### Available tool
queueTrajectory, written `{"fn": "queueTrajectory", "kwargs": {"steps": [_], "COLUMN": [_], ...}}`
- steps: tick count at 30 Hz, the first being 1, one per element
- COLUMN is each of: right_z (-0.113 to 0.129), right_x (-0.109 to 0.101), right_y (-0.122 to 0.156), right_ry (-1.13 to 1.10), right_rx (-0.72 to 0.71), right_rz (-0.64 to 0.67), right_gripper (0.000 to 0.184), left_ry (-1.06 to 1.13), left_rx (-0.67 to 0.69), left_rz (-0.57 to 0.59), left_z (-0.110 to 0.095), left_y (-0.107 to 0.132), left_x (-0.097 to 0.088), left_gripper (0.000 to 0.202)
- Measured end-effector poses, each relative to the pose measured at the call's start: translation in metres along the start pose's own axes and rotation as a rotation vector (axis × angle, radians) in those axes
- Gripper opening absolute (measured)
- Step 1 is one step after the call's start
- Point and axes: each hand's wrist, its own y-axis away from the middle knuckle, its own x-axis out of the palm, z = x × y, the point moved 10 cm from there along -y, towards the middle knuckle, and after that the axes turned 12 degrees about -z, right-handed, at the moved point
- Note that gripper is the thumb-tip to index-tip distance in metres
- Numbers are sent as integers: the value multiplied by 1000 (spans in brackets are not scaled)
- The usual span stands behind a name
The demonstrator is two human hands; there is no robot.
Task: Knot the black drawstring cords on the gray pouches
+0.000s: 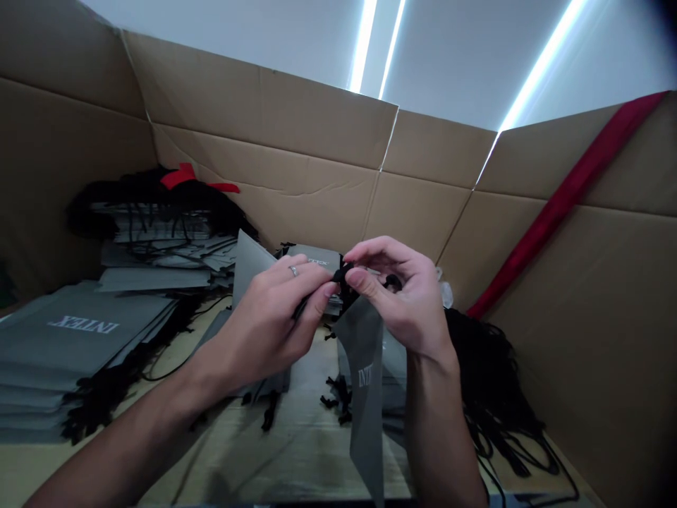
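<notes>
My left hand, with a ring on one finger, is closed in a pinch on a black cord. Thumb and index finger of my right hand pinch the same cord from the other side, where it looks bunched or knotted. A flat grey piece printed with INTEX lettering hangs below my right hand; its top edge is partly hidden by the fingers. Behind my left hand another grey panel stands tilted, and I cannot tell whether it is held.
Stacks of grey INTEX pieces with black cord ends lie on the left, another stack at the back. Black cords heap on the right. Cardboard walls enclose the wooden table; a red strap crosses the right wall.
</notes>
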Motion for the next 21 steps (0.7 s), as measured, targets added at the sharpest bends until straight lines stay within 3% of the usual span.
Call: {"fn": "queueTrajectory", "kwargs": {"steps": [3,8,16,21], "right_z": [5,9,8,11], "right_x": [-4,3,12,8], "right_y": [1,4,8,8], "right_ry": [98,174,107,146], "right_rx": [-56,-89,-97,-153], "right_rz": [-42,-23,-44,-107], "right_gripper": [16,4,11,11], "left_ry": [-39,-16,-162,-147], "left_rx": [-3,-118,36,28], "left_rz": [-5,-14,-83,-4], "left_z": [4,17,10,7], "left_y": [1,4,2,1], "left_x": [-1,-1,-6,-1], "left_gripper": [20,20,20,19]}}
